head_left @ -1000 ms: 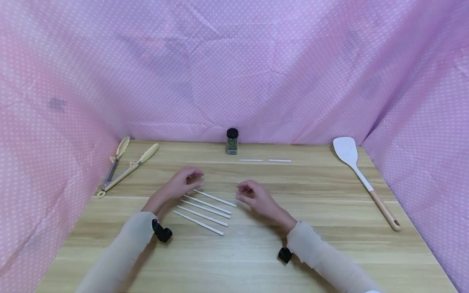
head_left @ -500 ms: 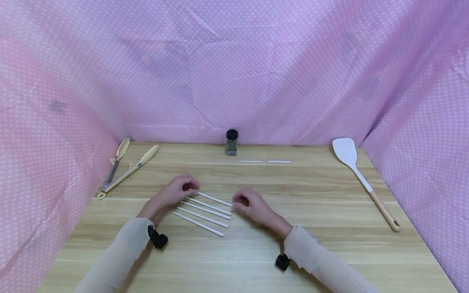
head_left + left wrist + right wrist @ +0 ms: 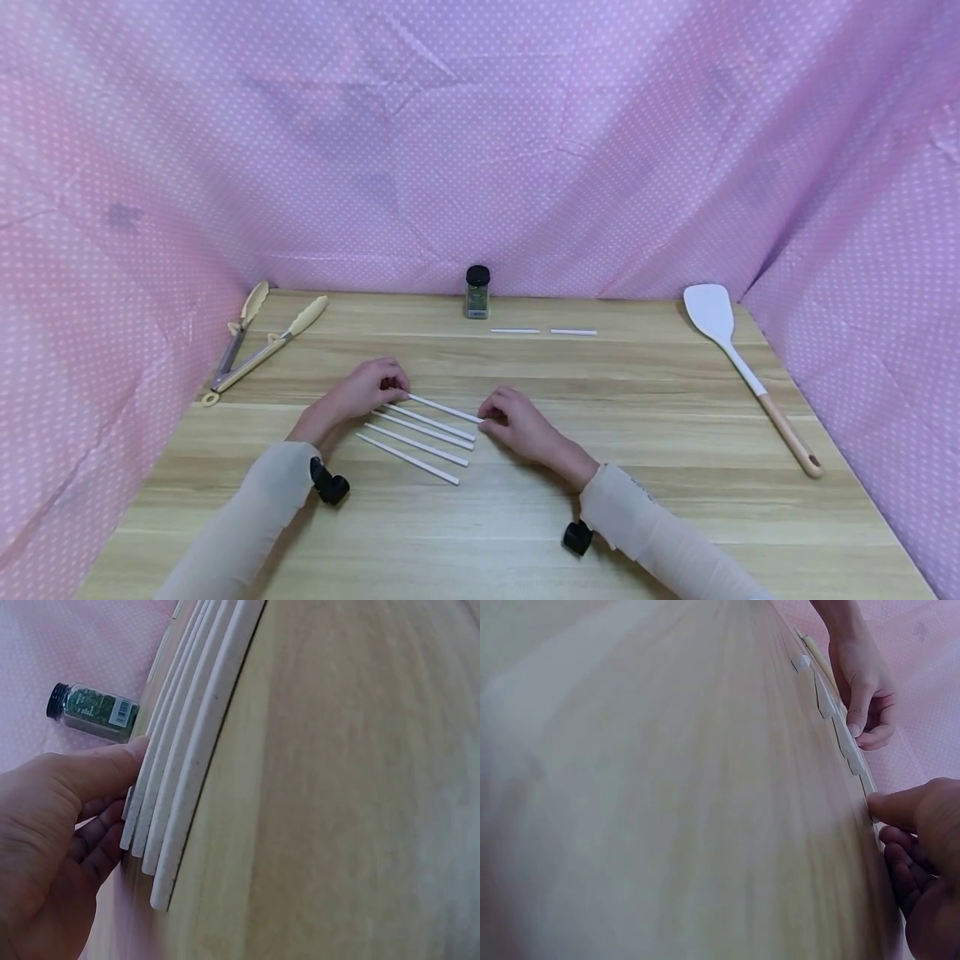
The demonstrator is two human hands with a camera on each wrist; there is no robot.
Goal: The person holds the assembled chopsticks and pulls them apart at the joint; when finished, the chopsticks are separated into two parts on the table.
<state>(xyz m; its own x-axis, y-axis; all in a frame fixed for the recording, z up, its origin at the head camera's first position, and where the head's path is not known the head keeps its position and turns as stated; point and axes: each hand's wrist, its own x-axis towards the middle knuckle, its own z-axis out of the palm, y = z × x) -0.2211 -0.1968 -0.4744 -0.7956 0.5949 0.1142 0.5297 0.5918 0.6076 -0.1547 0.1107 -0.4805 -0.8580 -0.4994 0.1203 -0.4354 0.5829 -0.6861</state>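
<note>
The farthest of several slender white sticks [image 3: 446,407], laid side by side at a slant, lies between both hands. My left hand [image 3: 366,390] pinches its left end between thumb and fingertips, and my right hand [image 3: 521,425] pinches the right end. Closer to me are the other white sticks [image 3: 407,458], spaced slightly apart on the table. Seen from the left wrist, their surfaces are faintly speckled and the left thumb [image 3: 112,766] lies against the edge of the row. The right wrist view has the right thumb [image 3: 892,808] at the far stick's end.
A spice jar [image 3: 477,293] with a black lid stands at the back of the wooden table [image 3: 510,533]. Two short white sticks [image 3: 515,332] lie to its right. Spread tongs [image 3: 258,358] are at the left, and a white spatula [image 3: 738,358] with a wooden handle is at the right.
Both hands have come down onto the farthest stick, and their fingers have closed on its two ends. In the last half second the hands have hardly moved.
</note>
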